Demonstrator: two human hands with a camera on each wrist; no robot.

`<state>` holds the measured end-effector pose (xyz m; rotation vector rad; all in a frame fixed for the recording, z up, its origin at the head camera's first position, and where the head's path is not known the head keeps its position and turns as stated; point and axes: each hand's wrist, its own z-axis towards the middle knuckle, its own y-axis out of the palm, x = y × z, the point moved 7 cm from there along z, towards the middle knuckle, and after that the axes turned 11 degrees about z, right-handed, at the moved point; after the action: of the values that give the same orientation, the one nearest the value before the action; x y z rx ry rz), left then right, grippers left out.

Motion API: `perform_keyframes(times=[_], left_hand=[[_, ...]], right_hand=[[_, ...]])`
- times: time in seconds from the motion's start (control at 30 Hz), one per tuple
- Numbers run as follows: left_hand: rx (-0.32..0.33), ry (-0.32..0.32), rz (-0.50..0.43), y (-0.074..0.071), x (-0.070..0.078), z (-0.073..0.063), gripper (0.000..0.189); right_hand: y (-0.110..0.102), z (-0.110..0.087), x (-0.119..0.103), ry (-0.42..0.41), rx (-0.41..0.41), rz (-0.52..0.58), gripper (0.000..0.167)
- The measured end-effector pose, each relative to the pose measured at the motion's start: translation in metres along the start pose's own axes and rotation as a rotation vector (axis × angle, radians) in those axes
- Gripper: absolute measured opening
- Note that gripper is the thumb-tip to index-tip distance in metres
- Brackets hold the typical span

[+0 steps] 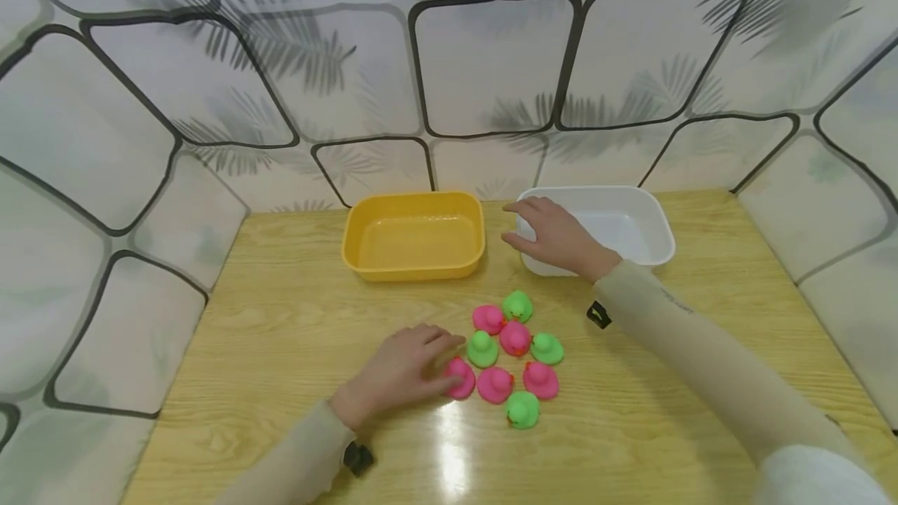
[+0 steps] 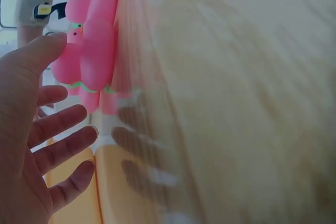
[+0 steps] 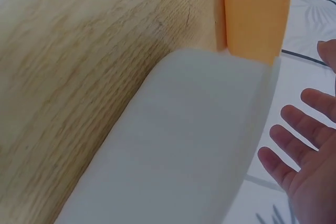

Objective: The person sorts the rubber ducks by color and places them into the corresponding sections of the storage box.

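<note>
Several pink and green rubber ducks lie in a loose cluster on the wooden table. My left hand (image 1: 403, 372) is at the cluster's left side, its fingers spread and slightly bent beside the leftmost pink duck (image 1: 459, 378). In the left wrist view the thumb overlaps a pink duck (image 2: 97, 56); whether it touches cannot be told. Just above that duck sits a green duck (image 1: 482, 349). My right hand (image 1: 557, 236) hovers over the left end of the white basin (image 1: 648, 256), fingers apart and holding nothing. The right wrist view shows it above the basin's rim.
A yellow basin (image 1: 414, 273) stands left of the white one, both at the back of the table (image 1: 281, 294). Behind them rises a wall covering (image 1: 491, 61) with dark outlines and leaf prints. Each wrist has a black strap piece.
</note>
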<state>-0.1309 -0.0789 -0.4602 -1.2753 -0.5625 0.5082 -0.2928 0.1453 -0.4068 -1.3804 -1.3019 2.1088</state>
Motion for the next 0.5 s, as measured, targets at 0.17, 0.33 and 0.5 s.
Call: perform_keyframes(times=[0.17,0.33,0.5], left_hand=[[0.003,0.006,-0.011,0.003,0.004,-0.001,0.055],[0.028,0.02,-0.006,0.002,0.007,0.0,0.055],[0.043,0.023,0.006,0.002,0.009,-0.001,0.049]], right_hand=[[0.009,0.012,-0.001,-0.013,-0.028,-0.044,0.059],[0.016,0.023,-0.002,-0.017,-0.051,-0.064,0.06],[0.021,0.031,-0.003,-0.031,-0.066,-0.065,0.064]])
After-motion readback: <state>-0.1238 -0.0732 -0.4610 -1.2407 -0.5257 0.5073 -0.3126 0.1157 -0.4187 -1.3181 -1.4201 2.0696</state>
